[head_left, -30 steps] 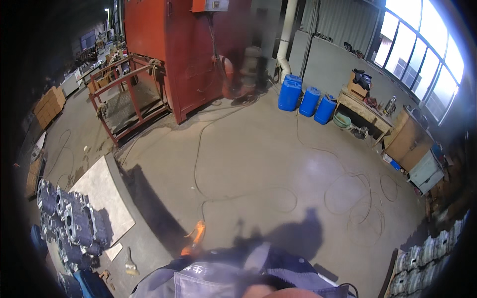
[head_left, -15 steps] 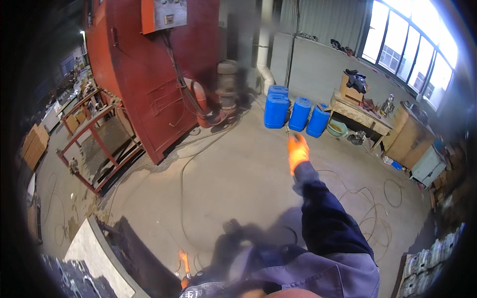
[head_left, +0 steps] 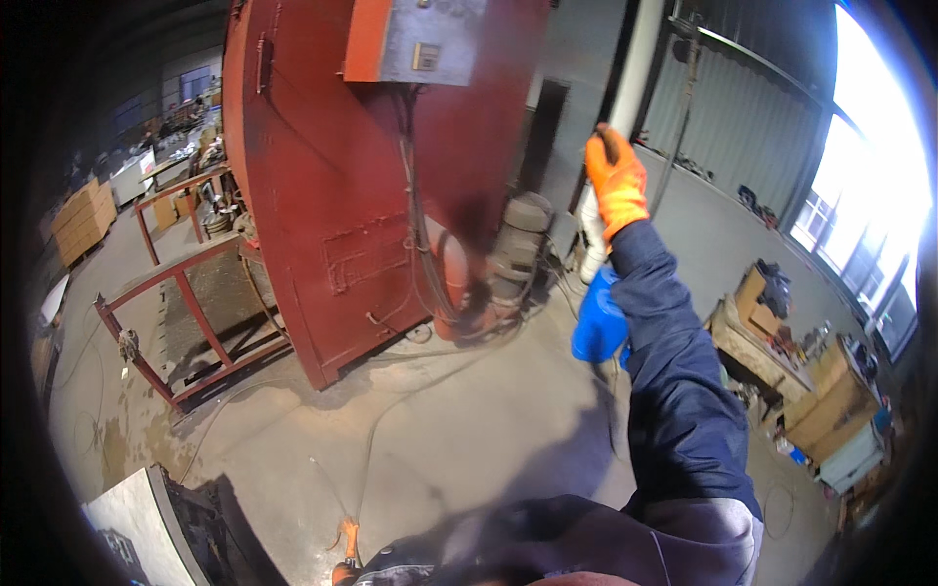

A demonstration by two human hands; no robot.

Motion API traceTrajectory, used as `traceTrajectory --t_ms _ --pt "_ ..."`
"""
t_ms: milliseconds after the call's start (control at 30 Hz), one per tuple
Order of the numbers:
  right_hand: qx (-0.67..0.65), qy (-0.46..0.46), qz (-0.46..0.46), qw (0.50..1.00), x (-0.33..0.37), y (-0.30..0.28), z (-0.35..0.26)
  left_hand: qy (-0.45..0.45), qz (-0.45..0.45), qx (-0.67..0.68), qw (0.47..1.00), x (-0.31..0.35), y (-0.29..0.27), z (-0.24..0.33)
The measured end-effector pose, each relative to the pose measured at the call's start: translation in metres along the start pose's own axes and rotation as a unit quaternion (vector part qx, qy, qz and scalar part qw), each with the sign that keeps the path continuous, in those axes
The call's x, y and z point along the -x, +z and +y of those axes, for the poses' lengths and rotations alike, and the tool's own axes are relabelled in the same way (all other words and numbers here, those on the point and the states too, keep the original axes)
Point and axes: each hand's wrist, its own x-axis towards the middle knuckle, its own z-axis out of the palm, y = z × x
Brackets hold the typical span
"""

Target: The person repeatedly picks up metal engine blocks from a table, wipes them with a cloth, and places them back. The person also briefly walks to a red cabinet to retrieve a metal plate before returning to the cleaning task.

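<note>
My right arm, in a dark blue sleeve, is stretched forward and raised. My right hand (head_left: pixel 618 188), in an orange glove, is closed in front of the white wall pipe (head_left: pixel 637 73). A small dark patch shows at its fingers, but what they hold is not clear. Below that forearm, blue plastic drums (head_left: pixel 598 322) stand on the floor, partly hidden by the sleeve. Low at the bottom edge, my left hand (head_left: pixel 348 539) shows small in orange, its fingers seemingly closed. A thin pale line runs up from it; I cannot make out what it is.
A large red metal cabinet (head_left: pixel 322 195) with a grey control box (head_left: pixel 430 44) fills the left side. Beside it stands a red-railed platform (head_left: pixel 186 293). Cables (head_left: pixel 376 420) cross the concrete floor. A workbench (head_left: pixel 757 342) and a light metal cabinet (head_left: pixel 848 459) stand at right.
My right hand has risen from in front of the blue drums to in front of the white pipe. The view has turned to the right side less, bringing the red cabinet nearer the middle.
</note>
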Motion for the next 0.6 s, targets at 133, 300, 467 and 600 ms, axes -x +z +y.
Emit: traceTrajectory --t_ms 133,300,467,600 --pt "-0.023 -0.086 0.003 0.996 -0.092 0.082 -0.018 -0.037 0.031 0.029 0.998 -0.032 -0.018 0.041" --pt "-0.069 -0.092 0.003 0.993 -0.184 0.207 -0.043 -0.132 0.103 0.068 0.983 -0.063 -0.034 0.090" --pt "-0.111 -0.146 0.021 0.983 -0.271 0.331 -0.062 -0.284 0.188 0.120 0.933 -0.071 -0.023 0.114" --pt "-0.147 -0.150 -0.016 0.978 -0.345 0.413 -0.076 -0.419 0.252 0.159 0.858 -0.045 0.020 0.134"
